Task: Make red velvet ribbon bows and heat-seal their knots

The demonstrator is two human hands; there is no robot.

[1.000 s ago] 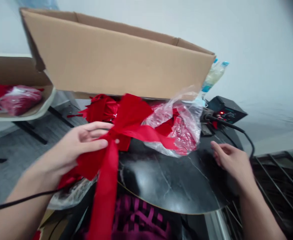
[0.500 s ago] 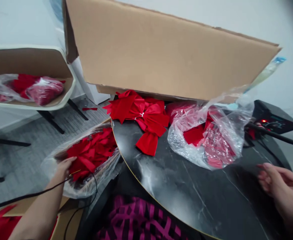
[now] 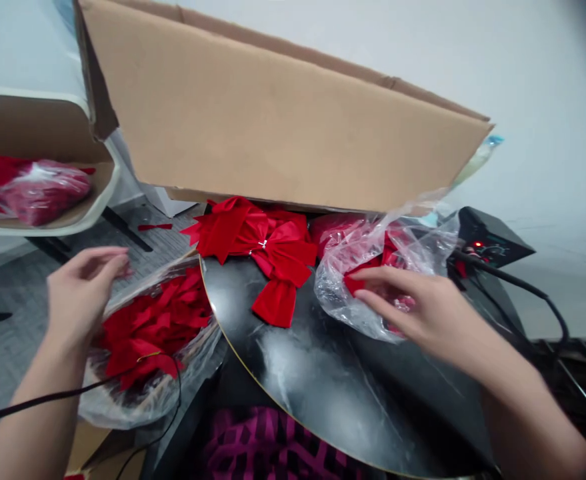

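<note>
My left hand is raised above a plastic-lined box of red ribbon pieces. Its fingers are curled toward the thumb; what they hold, if anything, I cannot make out. At the clear plastic bag on the dark round table, my right hand reaches in with thumb and fingers apart. A red velvet piece shows in the bag's mouth at its fingertips. Left of the bag lies a pile of red bows, one hanging toward the table's middle.
A large cardboard box stands behind the bows. To the right is a black device with a red light and cable. A chair at left bears bagged red pieces. A thin black cord crosses below my left hand.
My left hand has risen from the box of red pieces. My right hand has moved left from the table's right side to the plastic bag. The view has shifted right.
</note>
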